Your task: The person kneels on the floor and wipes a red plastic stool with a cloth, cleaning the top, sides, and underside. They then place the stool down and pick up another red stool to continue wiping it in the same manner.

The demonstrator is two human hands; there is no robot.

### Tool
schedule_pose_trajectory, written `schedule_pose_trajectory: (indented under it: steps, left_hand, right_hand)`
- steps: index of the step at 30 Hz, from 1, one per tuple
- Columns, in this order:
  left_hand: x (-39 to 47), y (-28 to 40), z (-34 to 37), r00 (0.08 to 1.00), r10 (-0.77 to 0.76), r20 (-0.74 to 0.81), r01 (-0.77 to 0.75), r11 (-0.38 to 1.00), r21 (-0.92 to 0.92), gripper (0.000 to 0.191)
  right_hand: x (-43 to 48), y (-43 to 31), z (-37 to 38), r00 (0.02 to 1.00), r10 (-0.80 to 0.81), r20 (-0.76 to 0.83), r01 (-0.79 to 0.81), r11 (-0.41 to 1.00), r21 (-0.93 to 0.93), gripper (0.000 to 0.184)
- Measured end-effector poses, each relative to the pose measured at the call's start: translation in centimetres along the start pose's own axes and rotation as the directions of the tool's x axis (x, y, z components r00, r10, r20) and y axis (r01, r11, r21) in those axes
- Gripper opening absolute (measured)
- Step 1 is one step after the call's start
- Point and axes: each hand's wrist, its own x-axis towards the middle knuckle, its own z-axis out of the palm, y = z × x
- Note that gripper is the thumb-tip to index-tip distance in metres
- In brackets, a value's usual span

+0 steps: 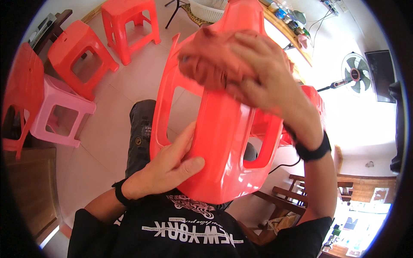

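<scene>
A red plastic stool [222,151] lies tipped on its side across my lap, its legs pointing away from me. My left hand [171,164] grips the edge of one side opening near the seat end, thumb resting on the outer face. A crumpled reddish-brown cloth [213,61] is pressed against a leg of the stool under my right hand [261,71]. That hand and the cloth are blurred. Some of the stool's far leg is hidden behind the cloth.
Several other stools stand on the tiled floor at left, among them a red one [129,13] and a pink one [58,96]. A white plastic basket [208,11] is at the top. A pedestal fan [355,74] stands at right, and wooden furniture [284,200] is at lower right.
</scene>
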Motion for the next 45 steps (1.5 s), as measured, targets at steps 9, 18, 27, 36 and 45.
schedule_pose_trajectory:
  steps: [9, 18, 27, 36, 45]
  left_hand:
    - [0.3, -1.0, -0.3, 0.960, -0.193, -0.201, 0.112, 0.927, -0.358, 0.087]
    - [1.2, -0.3, -0.5, 0.987, -0.162, -0.019, 0.144, 0.919, -0.367, 0.085]
    - [1.6, -0.7, -0.5, 0.987, -0.156, -0.025, 0.152, 0.983, -0.104, 0.065]
    - [1.8, -0.3, 0.8, 0.991, -0.131, -0.037, 0.130, 0.990, -0.049, 0.059]
    - [0.8, -0.5, -0.1, 0.986, -0.164, -0.012, 0.165, 0.985, 0.056, 0.056]
  right_hand:
    - [-8.5, -8.6, -1.5, 0.964, 0.108, 0.243, -0.135, 0.986, 0.096, 0.053]
    - [-17.5, -12.1, 0.7, 0.993, 0.100, 0.056, -0.109, 0.973, 0.202, 0.047]
    - [-25.5, -8.1, 2.9, 0.910, 0.393, 0.130, -0.407, 0.908, 0.097, 0.047]
    - [-21.6, -7.1, 2.5, 0.898, 0.413, 0.154, -0.440, 0.843, 0.310, 0.061]
    - [-14.7, -6.5, 0.3, 0.692, 0.549, 0.469, -0.647, 0.183, 0.740, 0.062]
